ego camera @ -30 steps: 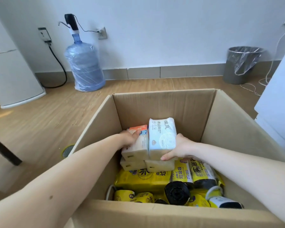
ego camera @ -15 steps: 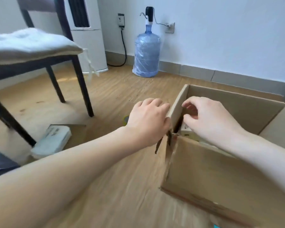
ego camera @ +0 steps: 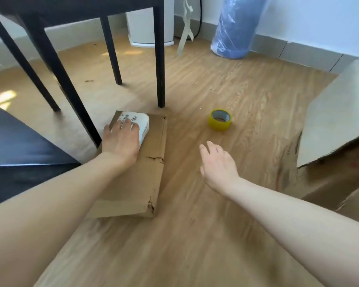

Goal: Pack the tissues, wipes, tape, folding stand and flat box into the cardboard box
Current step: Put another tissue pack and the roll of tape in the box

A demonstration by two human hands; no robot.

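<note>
A white soft pack with printed writing (ego camera: 143, 125) lies on the far end of a flat brown cardboard box (ego camera: 141, 179) on the wooden floor. My left hand (ego camera: 121, 139) rests on top of the pack, fingers spread over it, not clearly gripping. A yellow roll of tape (ego camera: 220, 120) stands on the floor to the right of the flat box. My right hand (ego camera: 218, 162) hovers open over the floor, a little short of the tape. The big cardboard box (ego camera: 336, 121) shows only its flap and side at the right edge; its inside is hidden.
Black chair legs (ego camera: 160, 59) stand just behind the flat box. A dark seat or panel (ego camera: 19, 141) fills the left side. A wrapped blue water bottle (ego camera: 234, 32) and a white appliance (ego camera: 149, 27) stand by the far wall.
Both hands have left the big box and its tissue packs. The view swung left and down; my left hand now lies on the white pack and my right hand reaches toward the tape.
</note>
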